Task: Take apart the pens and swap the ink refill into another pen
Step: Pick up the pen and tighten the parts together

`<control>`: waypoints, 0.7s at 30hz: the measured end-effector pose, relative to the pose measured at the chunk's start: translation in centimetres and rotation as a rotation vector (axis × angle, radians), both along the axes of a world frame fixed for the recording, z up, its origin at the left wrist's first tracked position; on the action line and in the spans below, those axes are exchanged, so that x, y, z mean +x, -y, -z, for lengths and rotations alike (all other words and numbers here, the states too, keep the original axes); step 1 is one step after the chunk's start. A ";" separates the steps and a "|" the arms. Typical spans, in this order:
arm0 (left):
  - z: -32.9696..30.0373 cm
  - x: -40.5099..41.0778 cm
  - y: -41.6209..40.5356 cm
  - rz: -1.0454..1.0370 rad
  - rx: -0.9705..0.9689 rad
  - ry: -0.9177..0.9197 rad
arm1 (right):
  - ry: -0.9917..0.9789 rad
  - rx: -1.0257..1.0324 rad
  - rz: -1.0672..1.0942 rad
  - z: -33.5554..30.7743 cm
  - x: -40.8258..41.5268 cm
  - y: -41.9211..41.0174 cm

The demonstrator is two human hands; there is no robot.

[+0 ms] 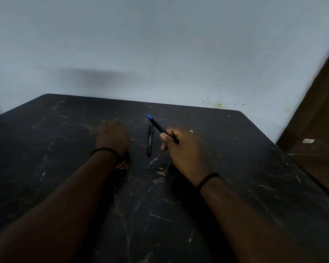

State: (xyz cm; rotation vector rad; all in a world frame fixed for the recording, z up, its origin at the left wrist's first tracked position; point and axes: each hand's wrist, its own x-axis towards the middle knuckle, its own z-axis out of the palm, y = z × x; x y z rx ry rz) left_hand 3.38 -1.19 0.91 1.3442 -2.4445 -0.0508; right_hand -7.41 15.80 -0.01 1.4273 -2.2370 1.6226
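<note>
A black pen with a blue tip section [156, 123] is gripped in my right hand [180, 149], lifted off the table and pointing up and to the far left. A second black pen with white lettering and a blue end [150, 141] lies flat on the dark table between my hands, cap end away from me. My left hand [112, 138] rests on the table left of that pen, fingers curled under; whether it holds anything is hidden.
The dark marble-patterned table [235, 186] runs back to a pale wall [160, 54]. A brown wooden panel [315, 130] stands at the right beside the table's edge. Both wrists wear black bands.
</note>
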 end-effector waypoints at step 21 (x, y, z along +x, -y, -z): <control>-0.4 -0.5 -0.6 0.391 1.052 -1.313 | -0.050 0.126 -0.002 -0.4 0.3 -0.6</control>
